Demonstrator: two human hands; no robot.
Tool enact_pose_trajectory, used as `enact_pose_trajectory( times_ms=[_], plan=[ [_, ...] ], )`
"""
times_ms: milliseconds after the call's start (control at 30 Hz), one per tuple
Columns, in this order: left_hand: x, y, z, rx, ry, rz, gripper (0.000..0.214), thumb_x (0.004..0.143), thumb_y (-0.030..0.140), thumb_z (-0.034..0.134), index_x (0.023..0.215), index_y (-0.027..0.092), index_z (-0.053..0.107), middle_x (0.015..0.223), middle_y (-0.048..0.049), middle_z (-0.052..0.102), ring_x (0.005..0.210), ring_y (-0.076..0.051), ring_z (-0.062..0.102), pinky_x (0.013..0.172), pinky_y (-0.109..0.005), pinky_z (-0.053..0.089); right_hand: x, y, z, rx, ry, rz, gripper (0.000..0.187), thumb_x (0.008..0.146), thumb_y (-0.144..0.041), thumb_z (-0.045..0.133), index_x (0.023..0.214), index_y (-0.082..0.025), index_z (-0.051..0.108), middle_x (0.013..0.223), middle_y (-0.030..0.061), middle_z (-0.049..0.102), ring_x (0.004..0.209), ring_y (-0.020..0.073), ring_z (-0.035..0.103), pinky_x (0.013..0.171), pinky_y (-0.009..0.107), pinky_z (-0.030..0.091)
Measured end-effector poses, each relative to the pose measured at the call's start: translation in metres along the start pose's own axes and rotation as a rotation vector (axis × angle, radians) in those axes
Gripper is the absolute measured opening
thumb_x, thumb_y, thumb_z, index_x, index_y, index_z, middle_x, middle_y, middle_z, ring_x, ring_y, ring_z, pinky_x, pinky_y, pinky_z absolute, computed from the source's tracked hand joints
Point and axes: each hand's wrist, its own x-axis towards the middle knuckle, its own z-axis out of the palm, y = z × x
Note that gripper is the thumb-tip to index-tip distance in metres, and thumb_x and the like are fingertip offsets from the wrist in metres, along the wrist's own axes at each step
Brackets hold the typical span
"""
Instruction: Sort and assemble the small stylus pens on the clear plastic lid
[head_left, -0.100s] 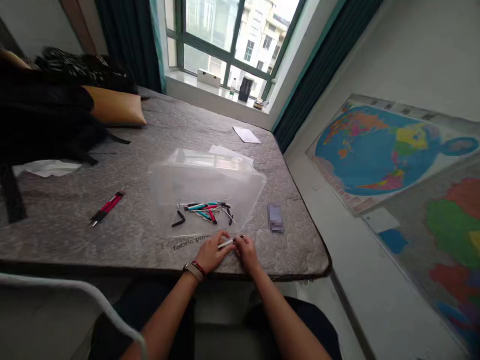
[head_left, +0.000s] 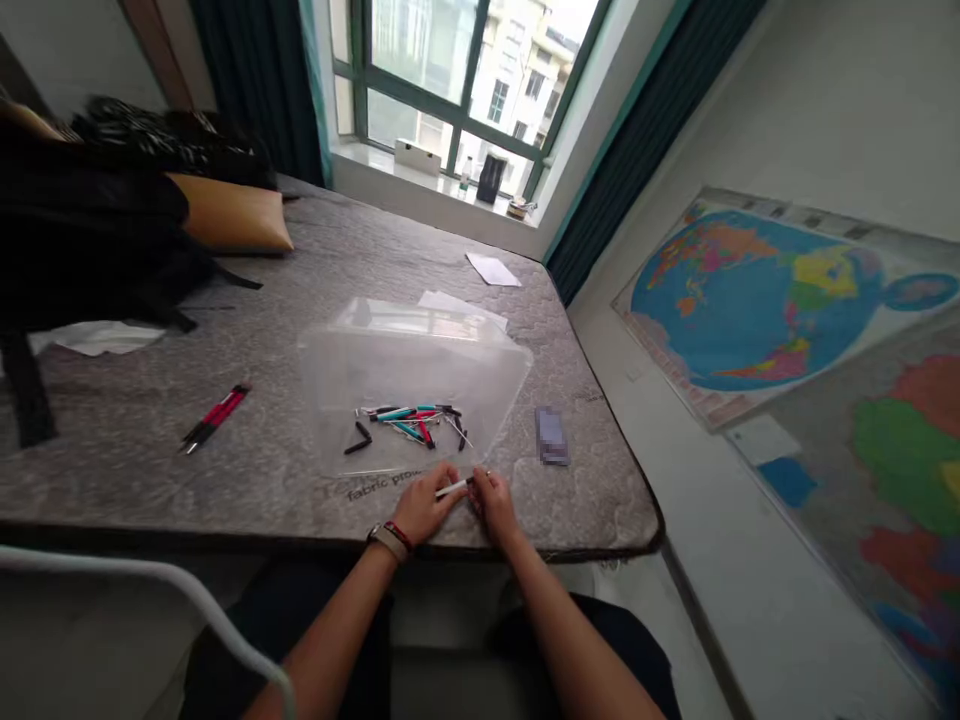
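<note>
A thin white pen (head_left: pixel 452 488) with a dark end spans the gap between my two hands at the front of the mattress. My left hand (head_left: pixel 424 505), with a watch and a red band at the wrist, closes its fingers round the pen's left part. The fingers of my right hand (head_left: pixel 493 503) pinch its dark right end, partly hiding it. Just beyond my hands a clear plastic box (head_left: pixel 390 365) lies on its side, open toward me. Inside it are several pen parts (head_left: pixel 409 422), teal, red, black and silvery.
Two red and black pens (head_left: pixel 215 418) lie at the left. A phone-like grey object (head_left: pixel 551 436) is right of the box. White papers (head_left: pixel 493 269) lie behind it. A black bag (head_left: pixel 82 240) and a tan cushion-like item (head_left: pixel 234 215) fill the back left. A pale curved tube (head_left: pixel 150 570) crosses the lower left.
</note>
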Motion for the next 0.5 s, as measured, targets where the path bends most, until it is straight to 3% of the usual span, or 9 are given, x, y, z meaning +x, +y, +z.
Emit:
enact_pose_trajectory(
  times_ms=[167, 267, 400, 500],
  plan=[
    [0.0007, 0.0005, 0.0007, 0.120, -0.048, 0.057, 0.040, 0.093, 0.051, 0.039, 0.078, 0.021, 0.061, 0.074, -0.0011, 0.065, 0.070, -0.016, 0.059, 0.065, -0.024, 0.036, 0.0016, 0.0005, -0.0017, -0.072, -0.035, -0.006, 0.053, 0.080, -0.060, 0.057, 0.050, -0.019, 0.040, 0.045, -0.0071, 0.030, 0.043, 0.0060, 0.022, 0.042, 0.023, 0.015],
    [0.0000, 0.0004, 0.0037, 0.202, -0.073, 0.026, 0.043, 0.097, 0.045, 0.032, 0.076, 0.021, 0.062, 0.072, -0.0021, 0.066, 0.070, -0.016, 0.061, 0.063, -0.025, 0.034, 0.0013, 0.0004, -0.0008, -0.059, -0.027, -0.012, 0.049, 0.081, -0.057, 0.058, 0.054, -0.019, 0.043, 0.047, -0.0067, 0.033, 0.044, 0.0065, 0.024, 0.043, 0.023, 0.016],
    [-0.0012, 0.0006, 0.0075, 0.275, -0.038, -0.021, 0.042, 0.098, 0.043, 0.030, 0.084, 0.023, 0.063, 0.078, -0.0034, 0.069, 0.074, -0.018, 0.064, 0.063, -0.026, 0.034, 0.0008, 0.0003, 0.0016, -0.024, 0.011, -0.003, 0.042, 0.079, -0.054, 0.062, 0.062, -0.017, 0.052, 0.051, -0.0063, 0.039, 0.046, 0.0070, 0.028, 0.043, 0.022, 0.021],
    [-0.0015, 0.0010, 0.0078, 0.232, -0.021, -0.016, 0.033, 0.094, 0.049, 0.040, 0.103, 0.025, 0.061, 0.079, -0.0014, 0.069, 0.076, -0.019, 0.066, 0.063, -0.025, 0.036, 0.0013, -0.0001, 0.0018, -0.038, 0.012, -0.008, 0.041, 0.077, -0.056, 0.064, 0.065, -0.017, 0.054, 0.051, -0.0066, 0.040, 0.048, 0.0077, 0.030, 0.045, 0.021, 0.024]
  ],
)
